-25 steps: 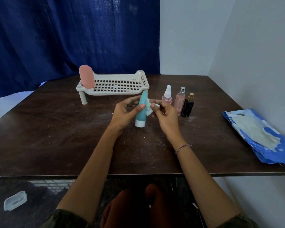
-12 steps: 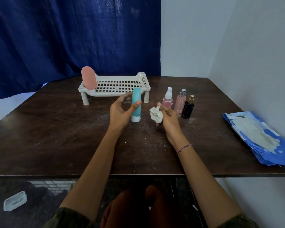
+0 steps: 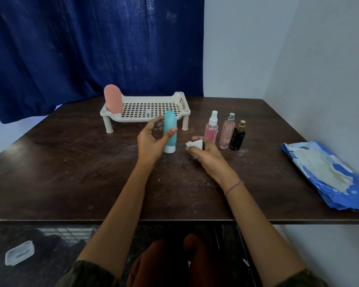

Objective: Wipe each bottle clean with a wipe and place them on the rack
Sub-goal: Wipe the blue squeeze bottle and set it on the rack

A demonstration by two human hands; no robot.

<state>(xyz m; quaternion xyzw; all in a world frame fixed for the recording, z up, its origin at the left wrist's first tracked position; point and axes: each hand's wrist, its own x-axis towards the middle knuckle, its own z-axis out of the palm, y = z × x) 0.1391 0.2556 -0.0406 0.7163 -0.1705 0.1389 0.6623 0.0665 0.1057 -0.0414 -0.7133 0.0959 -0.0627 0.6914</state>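
The step in hand looked to be the carry to the rack. The teal bottle (image 3: 170, 129) stood cap down in the left hand (image 3: 151, 143), just in front of the rack (image 3: 182, 102) and about midway across the tabletop (image 3: 71, 162).

To do it well, the person would lift the bottle clear of the rack's front lip, keep it upright, and set it on the grid beside the pink bottle (image 3: 113, 99) at the rack's left end. That would leave room for the three spray bottles (image 3: 227, 133) lined up further toward the tabletop's right edge. A tall bottle on a small cap may tip on a holed grid, so it should be released only once it sat firm.

The left thumb pressed across the bottle's front and the fingers curled behind it, with the forearm reaching in from the near edge. Whether the cap touched the tabletop could not be told.

The right hand (image 3: 207, 154) sat low, just right of the bottle and apart from it, its fingers bunched around a crumpled white wipe (image 3: 195, 145). A blue wipe pack (image 3: 323, 175) lay by the right edge.
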